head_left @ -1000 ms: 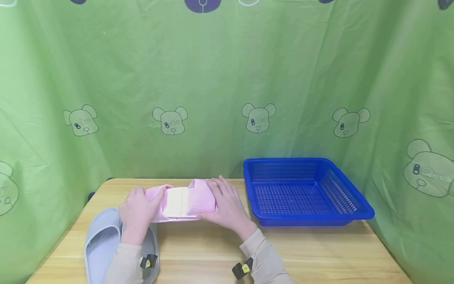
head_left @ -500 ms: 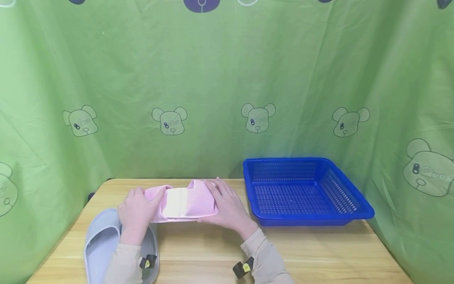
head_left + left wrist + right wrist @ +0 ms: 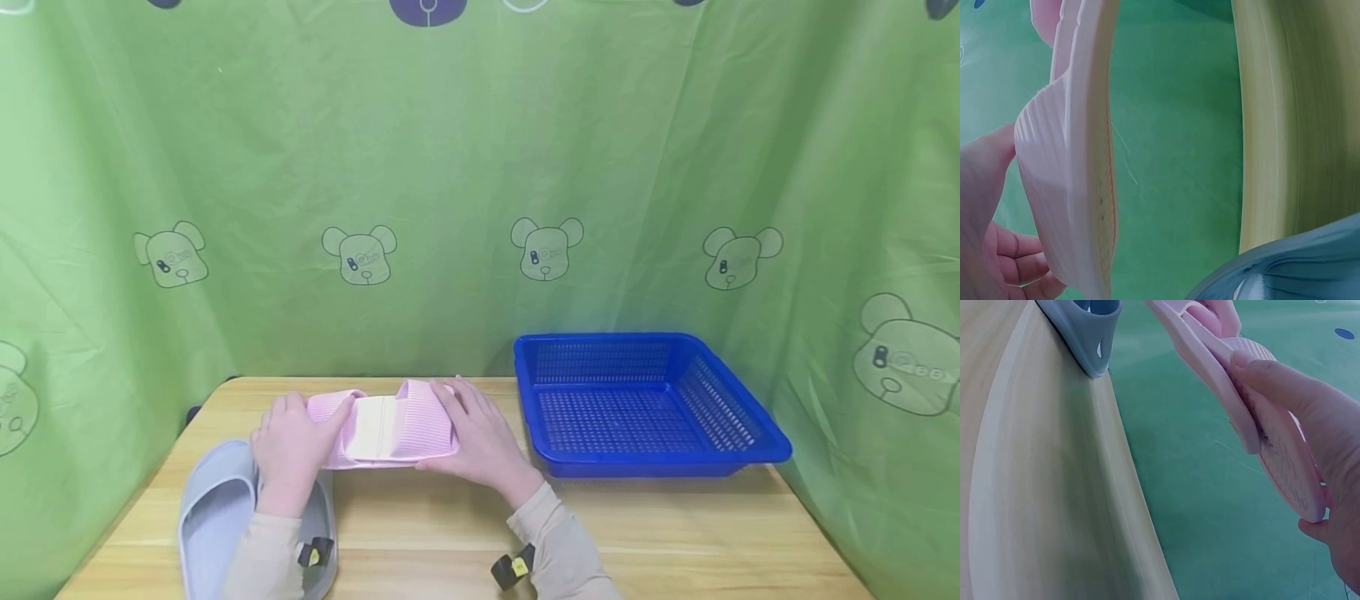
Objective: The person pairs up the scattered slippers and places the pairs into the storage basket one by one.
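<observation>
Two pink slippers with ribbed straps are held level above the table, their heel ends overlapping. My left hand (image 3: 287, 446) grips the left pink slipper (image 3: 330, 408) around its strap, thumb toward me. Around the strap end of the right pink slipper (image 3: 426, 423) my right hand (image 3: 483, 437) has its grip. From the side, the left wrist view shows the ribbed strap (image 3: 1047, 169) with curled fingers (image 3: 1022, 265) at its edge. In the right wrist view a thumb (image 3: 1279, 381) presses on the slipper's edge, and the sole (image 3: 1285, 456) faces the camera.
A pair of grey-blue slippers (image 3: 217, 521) lies at the table's left front, partly hidden by my left forearm. A blue perforated basket (image 3: 652, 457) stands at the back right of the wooden table (image 3: 420, 542). Green curtains (image 3: 450, 150) hang behind and at both sides.
Both hands keep their grip on the pink slippers, which have shifted only very slightly. The basket and the grey-blue slippers stay where they were.
</observation>
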{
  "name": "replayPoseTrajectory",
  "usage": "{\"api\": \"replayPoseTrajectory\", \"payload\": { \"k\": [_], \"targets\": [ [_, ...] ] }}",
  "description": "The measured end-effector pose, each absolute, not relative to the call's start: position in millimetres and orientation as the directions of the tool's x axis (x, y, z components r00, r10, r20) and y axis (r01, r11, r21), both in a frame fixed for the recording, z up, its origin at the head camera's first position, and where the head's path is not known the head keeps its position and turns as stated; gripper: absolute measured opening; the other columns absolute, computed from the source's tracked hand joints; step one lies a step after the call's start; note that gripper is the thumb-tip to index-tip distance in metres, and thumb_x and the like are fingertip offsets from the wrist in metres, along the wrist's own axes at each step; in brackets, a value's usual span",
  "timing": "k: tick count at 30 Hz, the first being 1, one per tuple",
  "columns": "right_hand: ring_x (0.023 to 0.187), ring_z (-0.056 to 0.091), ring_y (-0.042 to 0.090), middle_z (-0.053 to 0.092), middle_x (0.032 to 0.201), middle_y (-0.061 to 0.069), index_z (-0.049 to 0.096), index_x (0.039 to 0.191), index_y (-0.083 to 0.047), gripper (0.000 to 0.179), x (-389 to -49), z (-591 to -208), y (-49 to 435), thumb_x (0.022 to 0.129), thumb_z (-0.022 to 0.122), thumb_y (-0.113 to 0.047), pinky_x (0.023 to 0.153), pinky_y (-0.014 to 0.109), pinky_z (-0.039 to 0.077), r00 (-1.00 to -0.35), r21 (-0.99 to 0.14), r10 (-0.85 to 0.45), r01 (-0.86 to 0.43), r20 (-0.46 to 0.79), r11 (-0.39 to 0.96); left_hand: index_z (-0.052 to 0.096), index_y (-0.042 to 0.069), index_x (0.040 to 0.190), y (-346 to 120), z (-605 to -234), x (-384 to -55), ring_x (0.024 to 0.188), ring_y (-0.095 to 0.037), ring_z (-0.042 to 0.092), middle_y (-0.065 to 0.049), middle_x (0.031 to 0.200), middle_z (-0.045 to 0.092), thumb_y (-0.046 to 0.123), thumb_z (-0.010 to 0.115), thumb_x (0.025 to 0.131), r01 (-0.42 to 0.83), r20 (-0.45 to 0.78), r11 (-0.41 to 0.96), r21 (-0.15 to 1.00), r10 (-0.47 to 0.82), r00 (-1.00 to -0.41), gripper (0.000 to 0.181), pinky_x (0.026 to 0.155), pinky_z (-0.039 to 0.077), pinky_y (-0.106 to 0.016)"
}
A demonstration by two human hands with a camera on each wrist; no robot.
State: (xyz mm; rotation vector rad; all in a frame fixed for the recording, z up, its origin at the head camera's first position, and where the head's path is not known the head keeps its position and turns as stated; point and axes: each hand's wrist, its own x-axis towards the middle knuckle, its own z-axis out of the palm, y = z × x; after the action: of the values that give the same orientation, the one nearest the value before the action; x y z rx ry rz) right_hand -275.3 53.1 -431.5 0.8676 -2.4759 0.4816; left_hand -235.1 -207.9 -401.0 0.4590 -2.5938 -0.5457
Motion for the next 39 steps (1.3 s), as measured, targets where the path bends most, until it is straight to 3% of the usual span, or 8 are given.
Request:
{"api": "replayPoseTrajectory", "payload": {
  "k": [15, 39],
  "targets": [
    [0.142, 0.037, 0.027, 0.043, 0.148, 0.006, 0.033, 0.151, -0.022, 0.112, -273, -432, 48, 0.061, 0.074, -0.076, 0.116, 0.046, 0.036, -0.694, -0.177, -0.486, -0.652, 0.531, 0.738, 0.056, 0.003, 0.096, -204, -403, -237, 0.089, -0.035, 0.058, -0.018, 0.096, 0.061, 0.082, 0.054, 0.074, -0.215, 0.373, 0.868, 0.447, -0.4, -0.837, 0.082, 0.072, 0.045, -0.049],
    [0.141, 0.039, 0.029, 0.042, 0.148, 0.01, 0.033, 0.151, -0.018, 0.113, -267, -433, 39, 0.062, 0.072, -0.076, 0.115, 0.05, 0.036, -0.694, -0.154, -0.486, -0.643, 0.531, 0.751, 0.056, 0.002, 0.099, -200, -407, -237, 0.092, -0.036, 0.056, -0.019, 0.1, 0.06, 0.078, 0.057, 0.077, -0.176, 0.42, 0.888, 0.425, -0.365, -0.831, 0.079, 0.073, 0.045, -0.049]
  ]
}}
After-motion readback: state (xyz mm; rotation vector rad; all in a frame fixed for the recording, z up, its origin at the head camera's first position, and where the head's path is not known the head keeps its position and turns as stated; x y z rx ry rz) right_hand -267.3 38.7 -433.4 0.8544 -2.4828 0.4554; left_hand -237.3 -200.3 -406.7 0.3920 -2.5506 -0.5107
